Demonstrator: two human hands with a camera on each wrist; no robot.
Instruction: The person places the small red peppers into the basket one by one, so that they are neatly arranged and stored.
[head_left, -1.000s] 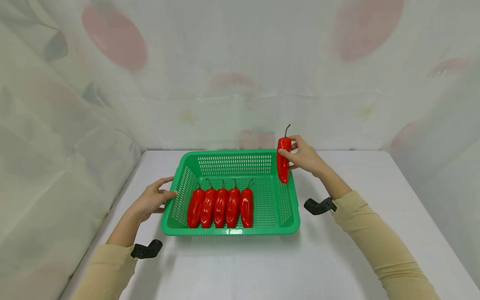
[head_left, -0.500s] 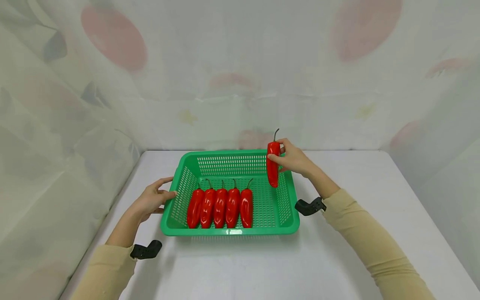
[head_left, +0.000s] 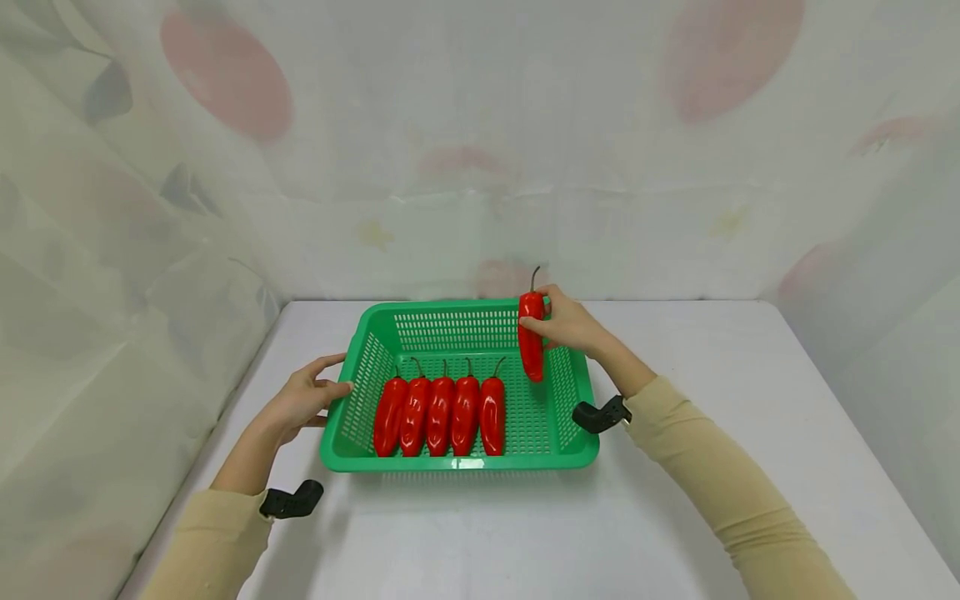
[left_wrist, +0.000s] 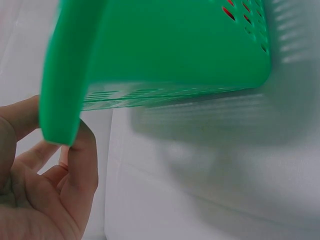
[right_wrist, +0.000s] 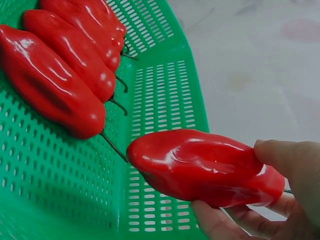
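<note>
A red chili pepper (head_left: 531, 350) hangs almost upright over the right part of a green plastic basket (head_left: 465, 464), stem up. My right hand (head_left: 572, 323) pinches it near its stem end between thumb and fingers; in the right wrist view this pepper (right_wrist: 200, 165) points its tip toward the basket's inside. Several more red peppers (head_left: 440, 417) lie side by side in the basket's left and middle, stems toward the far wall. At the basket's left rim, my left hand (head_left: 302, 398) grips the edge, thumb on top and fingers outside; the left wrist view shows the rim (left_wrist: 65, 100) between them.
The basket stands on a white table (head_left: 465, 542). Patterned light cloth (head_left: 480, 167) hangs behind the table and along both sides. A black wrist camera (head_left: 597, 415) sits on the right wrist near the basket's right rim.
My right hand has carried the pepper left and slightly down, from above the basket's right rim to over its inside. The left hand and the basket have stayed in place.
</note>
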